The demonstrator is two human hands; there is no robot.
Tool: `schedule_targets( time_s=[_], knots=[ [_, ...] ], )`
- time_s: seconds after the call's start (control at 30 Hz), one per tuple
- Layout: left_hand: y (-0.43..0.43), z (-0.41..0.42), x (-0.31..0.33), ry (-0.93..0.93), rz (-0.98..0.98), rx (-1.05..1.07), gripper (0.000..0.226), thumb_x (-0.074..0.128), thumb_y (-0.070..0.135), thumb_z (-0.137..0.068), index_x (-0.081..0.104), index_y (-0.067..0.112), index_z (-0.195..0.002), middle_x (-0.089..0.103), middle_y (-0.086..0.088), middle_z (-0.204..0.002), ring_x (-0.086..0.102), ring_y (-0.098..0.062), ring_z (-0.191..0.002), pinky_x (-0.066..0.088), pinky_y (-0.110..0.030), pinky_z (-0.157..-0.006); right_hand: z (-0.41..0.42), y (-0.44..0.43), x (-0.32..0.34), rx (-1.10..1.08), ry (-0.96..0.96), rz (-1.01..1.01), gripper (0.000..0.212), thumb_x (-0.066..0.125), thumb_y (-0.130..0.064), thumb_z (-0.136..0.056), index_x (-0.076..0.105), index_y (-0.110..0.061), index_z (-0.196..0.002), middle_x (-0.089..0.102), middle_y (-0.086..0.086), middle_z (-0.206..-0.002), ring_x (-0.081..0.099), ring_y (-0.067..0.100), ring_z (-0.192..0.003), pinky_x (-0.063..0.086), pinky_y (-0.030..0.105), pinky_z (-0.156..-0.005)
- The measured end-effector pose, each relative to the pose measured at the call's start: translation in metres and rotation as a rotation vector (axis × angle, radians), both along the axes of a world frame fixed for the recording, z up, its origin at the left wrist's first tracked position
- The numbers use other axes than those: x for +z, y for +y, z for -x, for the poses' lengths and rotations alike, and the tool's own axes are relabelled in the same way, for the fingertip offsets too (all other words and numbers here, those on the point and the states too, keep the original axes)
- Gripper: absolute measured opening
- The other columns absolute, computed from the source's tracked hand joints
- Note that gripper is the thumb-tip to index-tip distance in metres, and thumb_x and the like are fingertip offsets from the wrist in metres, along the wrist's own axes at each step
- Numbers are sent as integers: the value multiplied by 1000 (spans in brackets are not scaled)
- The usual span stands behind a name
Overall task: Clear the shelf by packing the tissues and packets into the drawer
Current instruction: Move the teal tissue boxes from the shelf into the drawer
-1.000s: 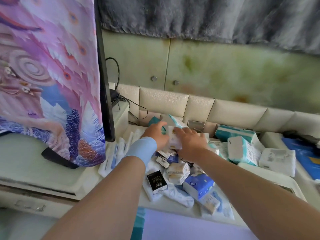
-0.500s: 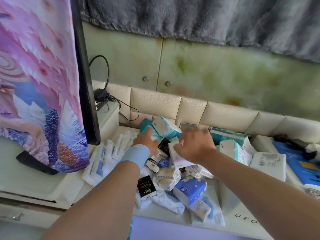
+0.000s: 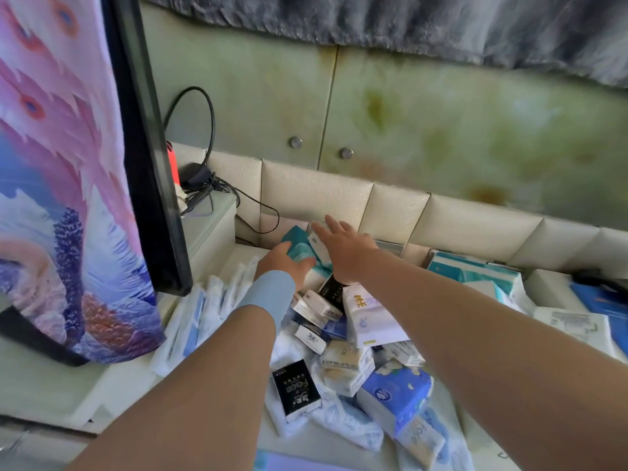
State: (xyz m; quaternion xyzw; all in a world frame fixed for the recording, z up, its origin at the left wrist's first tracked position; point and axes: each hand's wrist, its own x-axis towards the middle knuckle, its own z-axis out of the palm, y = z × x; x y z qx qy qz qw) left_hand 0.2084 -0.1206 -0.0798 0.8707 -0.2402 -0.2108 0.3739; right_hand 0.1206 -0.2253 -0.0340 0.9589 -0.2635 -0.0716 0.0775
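Note:
A heap of tissue packs and small packets fills the middle of the view: a black packet (image 3: 296, 390), a blue tissue pack (image 3: 396, 396), a white pouch (image 3: 368, 316) and cream packs (image 3: 346, 360). At the back of the heap lies a teal tissue pack (image 3: 299, 244). My left hand (image 3: 283, 263), with a light blue wristband, grips this teal pack from the left. My right hand (image 3: 343, 248) reaches over the pack with fingers stretched out flat, touching a white pack behind it. More teal-and-white tissue packs (image 3: 475, 275) lie to the right.
A tall black-framed panel with a pink feather picture (image 3: 68, 164) stands at the left. Black cables and a plug (image 3: 200, 180) sit on a ledge behind it. A cream padded backrest (image 3: 390, 205) runs along the back. Blue items (image 3: 605, 300) lie far right.
My right hand let go of the white pouch, which now lies on the heap, and stretched forward with fingers straight. My left hand moved onto the teal pack. The camera came closer.

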Motion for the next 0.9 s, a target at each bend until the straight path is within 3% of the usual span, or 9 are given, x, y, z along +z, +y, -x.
schedule_targets(
  time_s=[0.13,0.2,0.3,0.5,0.63,0.8,0.9],
  knots=[
    [1,3,0,54,63,77,50,63,36,-84,52,27,-132,64,-3,-117,62,-28,-98,49,-31,-74,-2,2,-5,44,-2,198,109,76,-11,-74,6,-25,-155,29,10,-145,37,30,-129,42,46,-101],
    [3,4,6,90,138,143,47,62,32,-84,53,26,-129,63,-4,-117,61,-29,-100,52,-34,-80,1,1,-1,66,-20,291,102,78,-20,-71,16,-22,-152,34,10,-135,39,28,-122,41,42,-98],
    [6,0,23,35,214,166,54,60,31,-85,48,25,-136,57,-6,-131,54,-31,-118,49,-40,-95,12,1,9,64,-135,350,90,78,-36,-70,29,-19,-143,36,9,-125,41,27,-111,43,39,-91],
    [33,12,72,-40,342,131,67,62,30,-77,45,26,-141,52,-4,-135,55,-28,-118,47,-41,-100,55,37,43,-16,-439,201,81,76,-31,-63,30,-22,-130,33,8,-125,45,26,-102,53,40,-76],
    [68,43,95,23,312,33,58,64,30,-70,55,28,-128,58,-1,-126,62,-24,-103,51,-32,-89,98,75,52,-35,-601,-24,81,75,-17,-67,25,-26,-130,31,7,-137,63,30,-84,53,36,-54],
    [116,96,105,99,287,-60,36,64,22,-73,65,27,-109,69,1,-102,66,-19,-88,52,-27,-74,160,121,46,-57,-642,-54,96,69,-14,-73,15,-31,-150,30,-2,-142,63,31,-75,38,33,-52],
    [143,130,100,140,297,-73,42,63,23,-74,58,30,-116,66,3,-104,65,-15,-88,50,-28,-72,195,144,44,-67,-644,-58,96,65,-7,-73,12,-39,-146,23,-1,-148,62,33,-79,36,32,-55]
  ],
)
